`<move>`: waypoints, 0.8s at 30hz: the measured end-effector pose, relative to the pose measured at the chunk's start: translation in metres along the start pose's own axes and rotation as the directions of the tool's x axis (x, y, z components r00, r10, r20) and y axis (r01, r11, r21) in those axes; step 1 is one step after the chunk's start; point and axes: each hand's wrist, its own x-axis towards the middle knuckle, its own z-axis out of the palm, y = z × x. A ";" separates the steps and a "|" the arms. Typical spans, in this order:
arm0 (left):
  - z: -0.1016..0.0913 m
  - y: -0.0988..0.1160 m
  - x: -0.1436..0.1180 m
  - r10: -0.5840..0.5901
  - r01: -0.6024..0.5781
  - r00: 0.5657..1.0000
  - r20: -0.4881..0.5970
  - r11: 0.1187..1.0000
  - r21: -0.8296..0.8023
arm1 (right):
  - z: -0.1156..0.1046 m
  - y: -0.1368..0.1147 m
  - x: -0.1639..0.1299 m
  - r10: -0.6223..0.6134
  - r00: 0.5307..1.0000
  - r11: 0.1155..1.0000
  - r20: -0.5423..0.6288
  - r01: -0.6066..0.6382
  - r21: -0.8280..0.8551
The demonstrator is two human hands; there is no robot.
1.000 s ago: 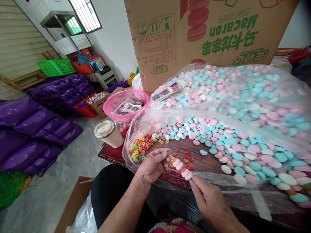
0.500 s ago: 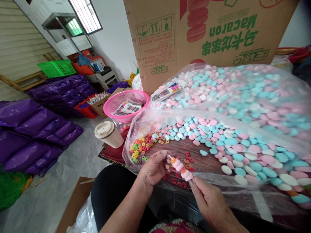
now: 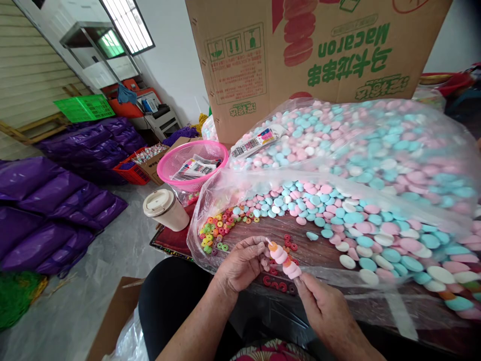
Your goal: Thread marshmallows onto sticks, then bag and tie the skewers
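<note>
My right hand (image 3: 323, 306) grips the lower end of a marshmallow skewer (image 3: 284, 261), which tilts up to the left. Pink marshmallow pieces alternate with orange-red rings on it, and the pale stick tip shows past an orange ring at the top. Beside that tip is my left hand (image 3: 246, 263), its fingers curled and pinched together; whether anything sits in them is hidden. Loose red rings (image 3: 276, 284) lie under and around the skewer on the brown tabletop (image 3: 251, 235). More rings in yellow, green and orange (image 3: 218, 226) form a pile to the left.
A clear plastic bag (image 3: 376, 185) spills pink, blue and white marshmallows (image 3: 353, 228) across the right side. Behind it stands a big cardboard box (image 3: 263, 65). At the left are a lidded cup (image 3: 165, 209) and a pink basket (image 3: 169, 173) holding printed packets. Purple bundles (image 3: 56, 210) lie on the floor.
My left fingers have shifted slightly right and down beside the stick tip. The skewer stays in my right hand with the same pieces on it. The view has moved slightly.
</note>
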 end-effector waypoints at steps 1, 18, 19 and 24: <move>0.000 0.001 -0.001 0.005 -0.005 1.000 0.023 1.000 0.010 | 0.000 -0.001 0.000 0.009 1.000 1.000 0.007 -0.009 0.010; -0.014 0.010 0.002 0.027 -0.028 0.997 0.077 0.999 0.016 | -0.005 -0.003 0.001 -0.023 0.995 1.000 0.098 0.022 0.012; -0.015 0.012 0.001 0.028 -0.030 0.996 0.081 0.999 0.025 | -0.004 -0.003 0.000 -0.035 0.994 0.999 0.106 0.035 0.003; -0.014 0.019 0.002 0.012 -0.015 1.000 0.026 0.994 0.108 | -0.003 0.001 0.000 -0.043 0.993 0.989 0.106 0.057 -0.134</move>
